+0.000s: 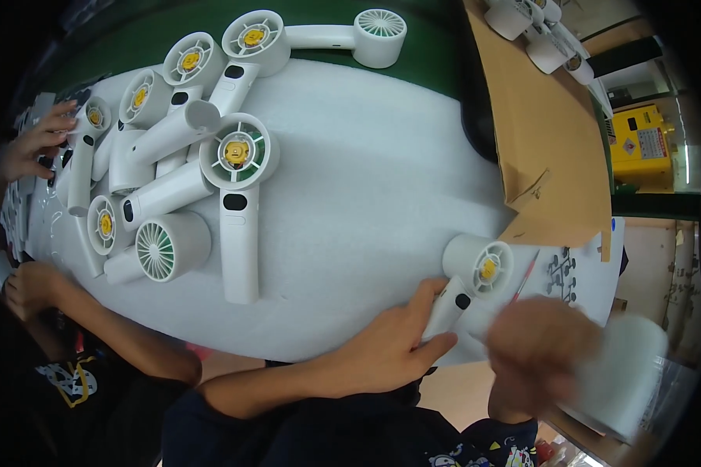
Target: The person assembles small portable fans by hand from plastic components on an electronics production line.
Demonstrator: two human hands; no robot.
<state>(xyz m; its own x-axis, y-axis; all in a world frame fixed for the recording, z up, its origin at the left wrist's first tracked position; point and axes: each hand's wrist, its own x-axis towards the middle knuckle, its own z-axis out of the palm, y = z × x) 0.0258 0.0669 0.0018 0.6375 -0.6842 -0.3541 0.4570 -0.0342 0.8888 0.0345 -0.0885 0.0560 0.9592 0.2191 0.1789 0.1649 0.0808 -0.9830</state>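
Note:
My left hand [401, 335] is closed around the handle of a white handheld fan [487, 265]. The fan's round head points away from me, with a yellow centre showing inside its spokes. A dark oval window sits on its handle near the thumb. To the right, my right hand [545, 354] is smeared by motion with its fingers curled. Just beyond it is a large white rounded cylinder [627, 377]; whether the hand touches it I cannot tell. Near the left hand's fan lie a thin red stick-like tool [526, 276] and several small dark grey parts [562, 276].
Several white handheld fans [240, 241] lie heaped on the white table mat [358, 179] at left. A cardboard box [553, 140] stands at right, with more fans [549, 50] above it. Another person's hands [43, 144] work at the left edge. A yellow cabinet [642, 148] is behind.

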